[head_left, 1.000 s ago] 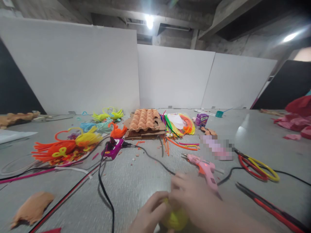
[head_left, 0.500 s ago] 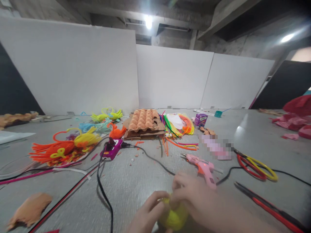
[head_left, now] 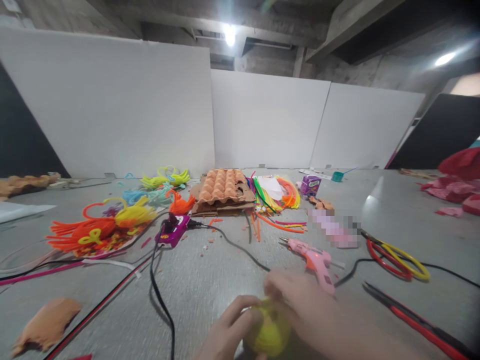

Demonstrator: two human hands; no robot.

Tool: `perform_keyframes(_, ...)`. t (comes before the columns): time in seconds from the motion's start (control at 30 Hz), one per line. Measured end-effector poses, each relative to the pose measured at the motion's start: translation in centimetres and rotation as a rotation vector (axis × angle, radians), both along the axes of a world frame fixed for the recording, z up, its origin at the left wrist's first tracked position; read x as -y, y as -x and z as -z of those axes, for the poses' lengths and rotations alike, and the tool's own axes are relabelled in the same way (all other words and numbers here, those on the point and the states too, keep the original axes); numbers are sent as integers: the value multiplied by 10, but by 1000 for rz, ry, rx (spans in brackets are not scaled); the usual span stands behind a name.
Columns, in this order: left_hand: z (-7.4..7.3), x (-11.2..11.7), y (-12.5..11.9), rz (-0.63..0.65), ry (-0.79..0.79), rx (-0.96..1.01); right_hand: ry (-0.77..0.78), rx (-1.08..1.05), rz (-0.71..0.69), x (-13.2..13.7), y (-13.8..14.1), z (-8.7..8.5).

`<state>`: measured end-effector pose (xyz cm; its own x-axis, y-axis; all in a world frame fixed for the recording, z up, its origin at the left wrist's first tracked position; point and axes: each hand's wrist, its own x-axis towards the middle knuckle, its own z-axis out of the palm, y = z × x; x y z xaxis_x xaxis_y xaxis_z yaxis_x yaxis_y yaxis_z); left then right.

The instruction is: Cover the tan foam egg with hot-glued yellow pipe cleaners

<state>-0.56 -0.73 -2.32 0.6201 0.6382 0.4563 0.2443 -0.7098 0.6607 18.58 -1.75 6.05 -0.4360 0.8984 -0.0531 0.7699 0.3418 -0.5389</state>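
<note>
A yellow-green, rounded piece (head_left: 273, 334) sits low in the view between my two hands, slightly blurred. My left hand (head_left: 234, 325) grips its left side, with thumb and fingers curled against it. Over the top and right side, my right hand (head_left: 296, 305) is closed with fingers bent on the piece; motion blurs it and its fingertips are partly hidden. A pink hot glue gun (head_left: 309, 257) lies just beyond my right hand, with an orange light showing on it.
Red-and-yellow-handled scissors (head_left: 397, 257) and red-handled pliers (head_left: 420, 320) lie right. A purple power strip (head_left: 173, 231) with black cords is left of centre. Behind are an egg tray (head_left: 223, 185), pipe cleaners (head_left: 287, 192) and orange pipe-cleaner shapes (head_left: 90, 230). A torn carton piece (head_left: 48, 322) lies front left.
My right hand has shifted slightly over the yellow-green piece, and its fingers have moved, showing more of the piece's top. My left hand stays nearly still on it.
</note>
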Motion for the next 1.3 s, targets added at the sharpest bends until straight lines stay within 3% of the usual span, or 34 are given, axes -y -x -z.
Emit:
perform_keyframes(0.2, 0, 3, 0, 6, 8, 15, -22, -7, 20, 1, 0, -2)
perform_keyframes(0.57, 0, 2, -3, -48, 116, 14, -172, 7, -124, -2, -1, 22)
perform_keyframes(0.73, 3, 4, -3, -55, 128, 34, -192, 60, -189, -2, 0, 17)
perform_keyframes(1.3, 2, 1, 2, 7, -33, -7, -221, 127, -331, -8, 7, 17)
